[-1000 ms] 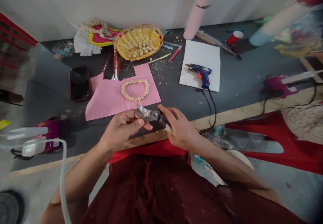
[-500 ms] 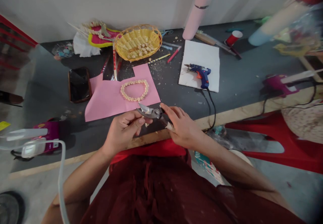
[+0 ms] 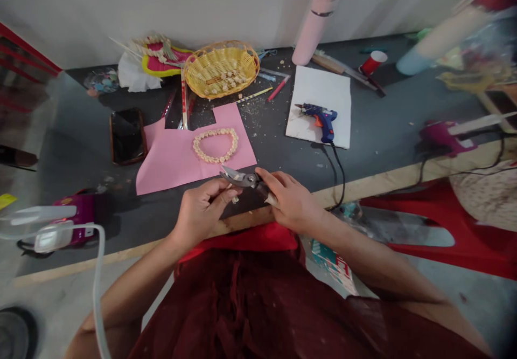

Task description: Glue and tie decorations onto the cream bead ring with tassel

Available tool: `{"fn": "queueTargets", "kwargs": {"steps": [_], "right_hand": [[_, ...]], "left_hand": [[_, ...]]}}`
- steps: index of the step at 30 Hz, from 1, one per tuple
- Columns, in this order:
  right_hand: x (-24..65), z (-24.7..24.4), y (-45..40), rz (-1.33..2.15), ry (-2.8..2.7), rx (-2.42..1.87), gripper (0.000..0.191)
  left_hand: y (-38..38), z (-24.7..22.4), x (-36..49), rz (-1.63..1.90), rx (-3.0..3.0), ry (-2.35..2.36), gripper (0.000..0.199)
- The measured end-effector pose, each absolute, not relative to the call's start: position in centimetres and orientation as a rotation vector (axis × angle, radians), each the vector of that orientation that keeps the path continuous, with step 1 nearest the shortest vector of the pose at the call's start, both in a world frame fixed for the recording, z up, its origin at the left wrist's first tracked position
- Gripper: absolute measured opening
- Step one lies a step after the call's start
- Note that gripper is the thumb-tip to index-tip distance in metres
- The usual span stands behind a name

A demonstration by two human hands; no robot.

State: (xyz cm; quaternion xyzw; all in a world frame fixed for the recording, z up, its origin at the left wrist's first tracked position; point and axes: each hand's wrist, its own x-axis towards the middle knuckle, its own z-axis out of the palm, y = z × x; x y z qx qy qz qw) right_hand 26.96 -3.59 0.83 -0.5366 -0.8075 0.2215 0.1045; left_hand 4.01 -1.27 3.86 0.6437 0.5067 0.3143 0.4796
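Note:
In my right hand (image 3: 293,200) are dark-handled pruning shears (image 3: 244,179), their blades pointing left. The fingers of my left hand (image 3: 202,205) pinch a small pale piece (image 3: 235,199) close to the blades; its shape is partly hidden. Just beyond the shears, a ring of cream beads or small pieces (image 3: 215,145) lies on a pink sheet (image 3: 169,165). The yellow wicker basket (image 3: 221,68) behind it holds several small pale pieces.
A blue glue gun (image 3: 321,119) rests on a white board (image 3: 319,87) to the right. Nearby stand a pink flask (image 3: 317,22) and a red spool (image 3: 372,62). A phone (image 3: 128,135) and a purple device (image 3: 75,216) are at the left.
The shears' blades have shifted slightly, and my left hand has moved a little on the pale piece. The things on the table look the same.

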Motion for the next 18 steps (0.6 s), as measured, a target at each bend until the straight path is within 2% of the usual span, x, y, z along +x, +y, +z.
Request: {"fn": "queueTargets", "kwargs": {"steps": [4, 9, 18], "right_hand": [[27.04, 1.37, -3.75, 0.812, -2.346, -1.535, 0.080], [27.42, 1.73, -3.79, 0.943, -2.322, -1.493, 0.074], [27.14, 1.62, -4.21, 0.605, -2.343, -1.561, 0.084]], "left_hand": [[-1.47, 3.84, 4.01, 0.789, 1.700, 1.247, 0.020], [-1.15, 3.67, 4.02, 0.812, 1.589, 1.140, 0.021], [-0.71, 3.89, 3.94, 0.709, 1.125, 0.911, 0.020]]}}
